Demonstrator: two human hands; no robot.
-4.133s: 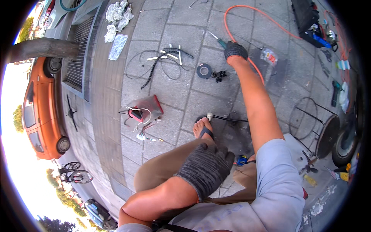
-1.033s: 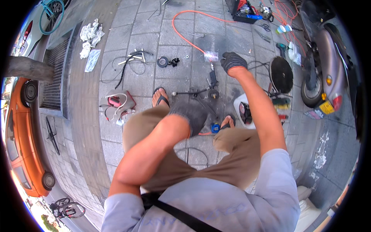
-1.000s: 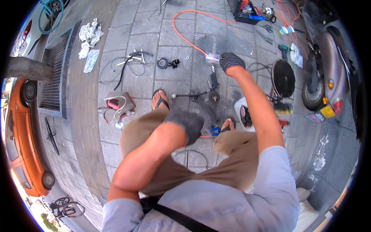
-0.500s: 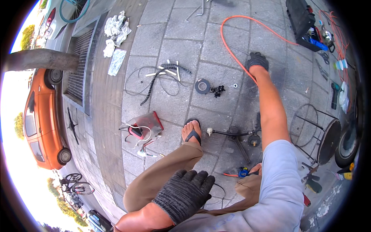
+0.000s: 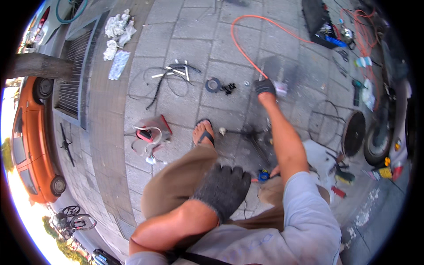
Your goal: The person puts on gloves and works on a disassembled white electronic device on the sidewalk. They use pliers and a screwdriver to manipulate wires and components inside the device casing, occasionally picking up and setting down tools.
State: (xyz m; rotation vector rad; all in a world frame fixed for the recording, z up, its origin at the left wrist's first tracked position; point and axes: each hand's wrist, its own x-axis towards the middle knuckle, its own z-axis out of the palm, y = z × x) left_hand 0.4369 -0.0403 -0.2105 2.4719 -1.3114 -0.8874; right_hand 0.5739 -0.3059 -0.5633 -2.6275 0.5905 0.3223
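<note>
Leaning over the grey paving [image 5: 176,26], reaching out along the orange hose [image 5: 240,48]. Keeping the left hand [image 5: 223,189] spread flat on the knee, holding nothing. Lowering the right hand [image 5: 265,86], shifted since a moment ago, onto the hose's near end, just beside a small pale thing [image 5: 281,88]; not showing whether clenched or loose.

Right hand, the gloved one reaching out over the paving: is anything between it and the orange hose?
Nothing visible. The right hand is already at the orange hose, where its near end meets the glove; whether it grips the hose cannot be told.
</note>
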